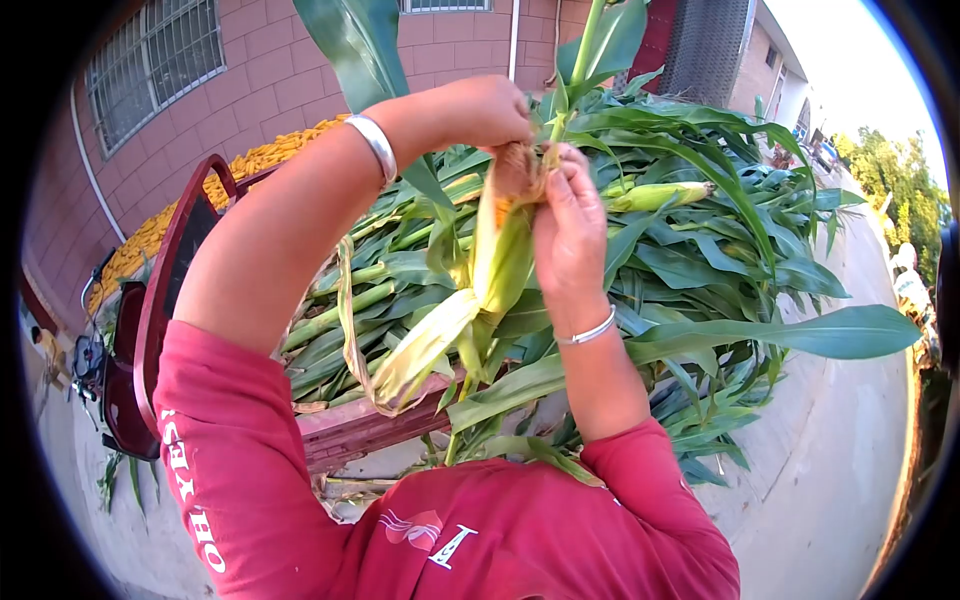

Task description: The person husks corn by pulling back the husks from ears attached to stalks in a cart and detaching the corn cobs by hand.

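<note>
An ear of corn hangs in pale green husk from a tall stalk, its tip pointing up and some orange kernels showing near the top. My left hand is closed at the brown silk and husk tip. On the right side of the tip, my right hand pinches the husk edge between thumb and fingers. Dry, pale husk leaves hang below the ear. Both hands are close together at chest height.
A heap of green corn stalks lies on a red cart. Another husked ear rests on the heap. Yellow cobs are piled by the brick wall. A long leaf sticks out right.
</note>
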A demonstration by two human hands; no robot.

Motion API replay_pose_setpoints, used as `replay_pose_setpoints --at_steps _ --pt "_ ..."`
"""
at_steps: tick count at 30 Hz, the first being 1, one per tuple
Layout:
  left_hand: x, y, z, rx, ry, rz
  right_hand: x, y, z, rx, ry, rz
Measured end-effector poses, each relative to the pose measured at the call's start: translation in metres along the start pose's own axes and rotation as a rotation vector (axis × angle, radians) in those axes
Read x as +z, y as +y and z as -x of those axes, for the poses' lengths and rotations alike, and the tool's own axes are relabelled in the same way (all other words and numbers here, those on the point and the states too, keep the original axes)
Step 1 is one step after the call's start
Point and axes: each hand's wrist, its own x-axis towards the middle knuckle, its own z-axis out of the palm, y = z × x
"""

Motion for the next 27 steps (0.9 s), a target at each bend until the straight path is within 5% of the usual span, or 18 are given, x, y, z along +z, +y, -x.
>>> replay_pose_setpoints --at_steps 2,4,7,9,12,13,16,18,22,27 --pt "-0.003 -0.021 -0.002 -0.083 0.159 -0.073 0.004 -0.003 0.012 0.063 0.004 -0.206" --pt "0.004 -0.024 0.012 -0.013 0.146 0.211 -0.004 -0.006 0.006 0.083 0.029 -0.312" --pt "0.031 -0.033 0.016 -0.031 0.22 0.417 0.002 -0.006 0.004 -0.012 -0.038 -0.227" --pt "0.041 -0.042 0.014 0.141 0.318 0.536 0.008 -0.004 0.007 -0.038 0.059 -0.166" --pt "0.051 -0.04 0.018 0.113 0.199 0.976 0.0 0.005 0.015 -0.077 -0.049 -0.079" --pt "0.05 -0.047 0.013 0.127 0.212 0.987 0.003 0.002 0.021 -0.153 -0.06 0.168" --pt "0.036 -0.08 0.011 0.125 0.398 1.156 -0.033 -0.007 0.088 0.312 -0.205 0.402" --pt "0.027 -0.095 0.021 0.121 0.423 1.244 -0.092 0.004 0.165 0.33 -0.42 0.918" --pt "0.068 -0.081 -0.005 0.098 0.269 1.175 -0.156 0.001 0.243 0.494 -0.112 0.978" --pt "0.111 -0.046 -0.069 0.15 0.149 1.164 -0.182 -0.007 0.236 0.543 0.013 0.944"
